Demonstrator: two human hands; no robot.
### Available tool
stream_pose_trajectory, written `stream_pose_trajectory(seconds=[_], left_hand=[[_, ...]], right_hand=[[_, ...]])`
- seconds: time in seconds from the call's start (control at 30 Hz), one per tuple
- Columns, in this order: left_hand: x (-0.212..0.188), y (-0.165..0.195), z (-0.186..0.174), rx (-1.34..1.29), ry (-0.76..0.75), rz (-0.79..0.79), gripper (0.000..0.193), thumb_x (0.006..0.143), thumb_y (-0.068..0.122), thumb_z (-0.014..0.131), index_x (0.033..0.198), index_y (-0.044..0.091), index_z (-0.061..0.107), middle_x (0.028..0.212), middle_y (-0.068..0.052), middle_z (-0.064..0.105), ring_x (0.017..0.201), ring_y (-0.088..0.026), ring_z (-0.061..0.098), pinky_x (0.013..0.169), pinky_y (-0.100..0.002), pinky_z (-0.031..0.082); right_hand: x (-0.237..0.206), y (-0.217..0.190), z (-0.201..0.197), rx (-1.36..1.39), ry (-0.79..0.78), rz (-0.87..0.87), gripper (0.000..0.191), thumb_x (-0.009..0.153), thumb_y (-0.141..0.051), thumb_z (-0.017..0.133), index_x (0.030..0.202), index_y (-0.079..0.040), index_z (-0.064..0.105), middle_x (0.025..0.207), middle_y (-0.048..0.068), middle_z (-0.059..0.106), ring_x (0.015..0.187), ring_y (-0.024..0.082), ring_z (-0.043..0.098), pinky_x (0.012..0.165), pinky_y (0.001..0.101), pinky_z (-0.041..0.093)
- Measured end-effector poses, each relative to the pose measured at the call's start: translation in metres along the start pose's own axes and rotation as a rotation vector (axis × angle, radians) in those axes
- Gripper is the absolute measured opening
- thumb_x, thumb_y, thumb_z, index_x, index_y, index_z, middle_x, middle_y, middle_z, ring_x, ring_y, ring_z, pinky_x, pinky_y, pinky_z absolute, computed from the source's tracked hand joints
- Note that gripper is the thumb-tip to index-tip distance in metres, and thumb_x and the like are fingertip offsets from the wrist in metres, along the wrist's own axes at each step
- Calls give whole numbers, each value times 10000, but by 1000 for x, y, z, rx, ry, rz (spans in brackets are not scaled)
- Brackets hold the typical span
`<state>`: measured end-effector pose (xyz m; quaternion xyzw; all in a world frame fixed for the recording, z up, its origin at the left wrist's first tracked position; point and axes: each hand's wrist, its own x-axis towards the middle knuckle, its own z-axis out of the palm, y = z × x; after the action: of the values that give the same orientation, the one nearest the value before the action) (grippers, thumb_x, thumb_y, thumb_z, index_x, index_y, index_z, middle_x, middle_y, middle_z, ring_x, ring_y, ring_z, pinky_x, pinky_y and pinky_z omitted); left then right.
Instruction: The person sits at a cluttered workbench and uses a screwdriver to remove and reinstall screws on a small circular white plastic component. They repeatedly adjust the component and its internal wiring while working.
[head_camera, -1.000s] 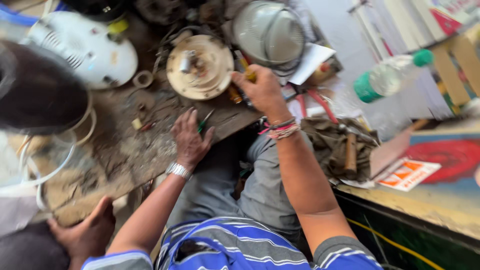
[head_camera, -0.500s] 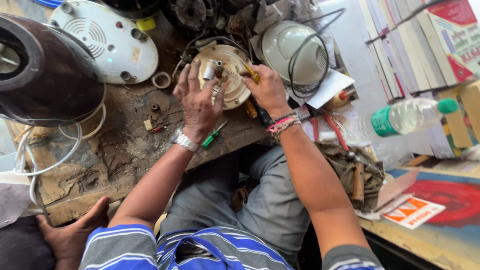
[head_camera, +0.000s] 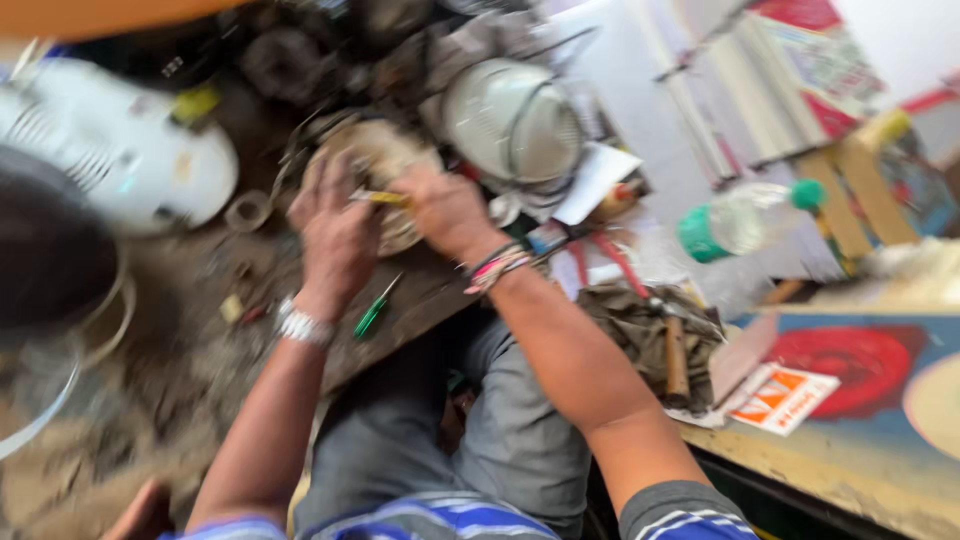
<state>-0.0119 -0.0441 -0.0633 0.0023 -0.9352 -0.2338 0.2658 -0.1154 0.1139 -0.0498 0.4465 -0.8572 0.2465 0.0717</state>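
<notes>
Right hand (head_camera: 447, 212) grips yellow tool (head_camera: 383, 198) (orange-white label (head_camera: 787, 398) lies right).

worktop (head_camera: 150, 420): worn, grimy brown wood, cluttered | near middle: green-handled screwdriver (head_camera: 372, 312) lying flat | far middle: round cream motor part (head_camera: 385, 180) | far left: white fan housing (head_camera: 120, 165), small ring (head_camera: 247, 210) just beside it | far right: pale dome cover (head_camera: 512, 120) on papers
</notes>
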Motion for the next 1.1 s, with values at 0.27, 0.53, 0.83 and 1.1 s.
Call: stream_pose_trajectory(seconds=[0.27, 0.53, 0.83, 1.1], left_hand=[[-8, -12, 1, -285, 39, -74, 172, 922, 149, 826, 1074, 111, 755, 1603, -248, 433, 1358, -423, 538, 1108, -498, 439], [-8, -12, 16, -356, 130, -118, 189, 892, 63, 781, 977, -49, 654, 1601, -296, 393, 1355, -422, 591, 1038, -414, 578], [-2, -11, 22, -264, 137, -184, 157, 864, 69, 789, 848, -19, 660, 1573, -279, 448, 1303, -382, 618, 1030, -415, 574], [2, -8, 15, -283, 183, -170, 129, 879, 75, 794, 875, 11, 682, 1565, -250, 472, 1381, -396, 574, 1123, -430, 518]], right_hand=[[1, -4, 19, 107, 45, 96, 197, 920, -198, 702, 1093, -104, 687, 1045, 132, 708, 916, 366, 700, 762, 450, 569], [8, -5, -21, 238, -31, 418, 293, 914, -286, 762, 1093, -65, 691, 949, 178, 761, 883, 348, 746, 763, 431, 571], [0, -7, -28, 165, -96, 495, 296, 908, -315, 759, 1078, -80, 699, 914, 163, 758, 868, 344, 742, 760, 456, 563], [-2, -1, -26, 124, -165, 552, 332, 897, -354, 751, 1102, -98, 697, 909, 150, 758, 876, 346, 740, 764, 467, 558]])
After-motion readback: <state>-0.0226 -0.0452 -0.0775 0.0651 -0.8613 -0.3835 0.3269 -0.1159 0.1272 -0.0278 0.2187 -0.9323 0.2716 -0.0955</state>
